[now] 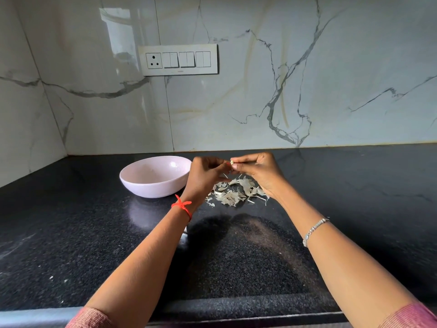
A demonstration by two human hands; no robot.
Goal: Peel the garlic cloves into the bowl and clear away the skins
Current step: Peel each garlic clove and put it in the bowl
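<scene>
Garlic clove (232, 162): small, pale, pinched between fingertips. Bowl (155, 176): pale pink, upright (contents not visible). Skins (236, 191): papery heap right of bowl.

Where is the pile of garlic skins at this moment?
In the head view, the garlic skins lie on the black counter, just right of the pale bowl, below and between the left hand and the right hand.
</scene>
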